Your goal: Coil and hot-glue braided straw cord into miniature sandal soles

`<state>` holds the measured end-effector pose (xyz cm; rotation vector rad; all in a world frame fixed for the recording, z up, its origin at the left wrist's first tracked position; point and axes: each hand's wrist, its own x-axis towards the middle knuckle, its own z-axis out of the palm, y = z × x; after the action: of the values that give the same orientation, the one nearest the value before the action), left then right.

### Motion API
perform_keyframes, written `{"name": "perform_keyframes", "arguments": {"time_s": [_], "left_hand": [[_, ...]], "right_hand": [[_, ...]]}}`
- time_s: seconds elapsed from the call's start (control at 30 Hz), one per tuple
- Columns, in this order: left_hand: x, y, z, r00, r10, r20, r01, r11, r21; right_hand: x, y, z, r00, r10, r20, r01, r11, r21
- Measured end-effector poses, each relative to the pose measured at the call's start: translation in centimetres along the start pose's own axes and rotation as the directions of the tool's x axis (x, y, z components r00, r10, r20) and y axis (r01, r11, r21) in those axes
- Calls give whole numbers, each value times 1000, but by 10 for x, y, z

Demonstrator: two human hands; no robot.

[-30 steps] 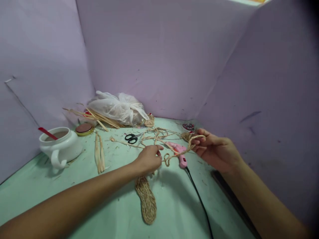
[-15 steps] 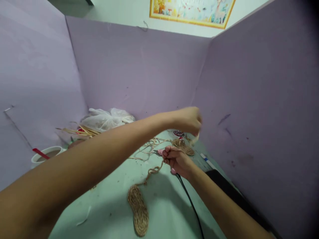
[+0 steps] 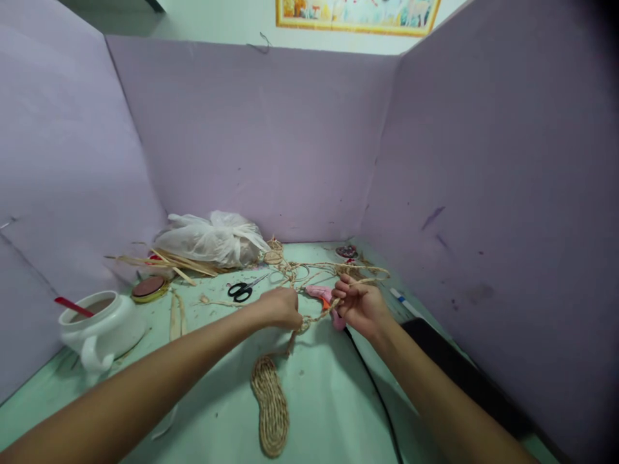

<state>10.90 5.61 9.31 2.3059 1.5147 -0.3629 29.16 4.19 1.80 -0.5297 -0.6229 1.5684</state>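
A sole-shaped coil of brown jute rope point(image 3: 271, 409) lies flat on the green table in front of me. From its upper end a loose strand runs up toward both hands. My left hand point(image 3: 280, 308) is closed, its fingertips hidden, with the looped strand point(image 3: 304, 324) at its knuckles. My right hand point(image 3: 360, 306) pinches the rope between thumb and fingers, and a loop of it extends past the fingertips. Partly behind the right hand lies a pink glue gun point(image 3: 316, 292) with an orange trigger, its black cord running toward me.
Black-handled scissors point(image 3: 240, 292) lie left of more tangled rope point(image 3: 290, 274). Farther left are a white pot point(image 3: 113, 325) with a red stick, a round tin point(image 3: 149, 289), dried strips point(image 3: 174, 261) and a white plastic bag point(image 3: 213, 238). Lilac panels point(image 3: 251, 142) enclose the table.
My left hand has come down and left from high above the right hand to beside the strand. The right hand has moved off the glue gun's front and now holds rope. The view shifted slightly.
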Motion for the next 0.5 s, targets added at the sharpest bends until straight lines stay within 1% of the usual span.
{"name": "perform_keyframes", "arguments": {"time_s": [0.07,0.13,0.23,0.3,0.37,0.5], "left_hand": [[7,-2,16,996,-32,88,35,999,-28],[15,-1,24,988,-37,147,47,997,-64],[23,-4,33,983,-27,181,49,992,-120],[25,-11,39,986,-25,162,50,987,-154],[25,-22,44,992,-30,119,52,982,-182],[21,-47,48,997,-73,30,78,974,-214]], "right_hand": [[1,2,3,1000,12,15,-12,1000,-19],[2,4,6,999,24,29,-23,998,-51],[1,6,9,999,34,37,-30,994,-104],[-1,3,8,999,38,29,-34,989,-145],[-3,-5,5,999,35,6,-33,981,-192],[-8,-33,-7,997,0,-80,-26,947,-319]]}}
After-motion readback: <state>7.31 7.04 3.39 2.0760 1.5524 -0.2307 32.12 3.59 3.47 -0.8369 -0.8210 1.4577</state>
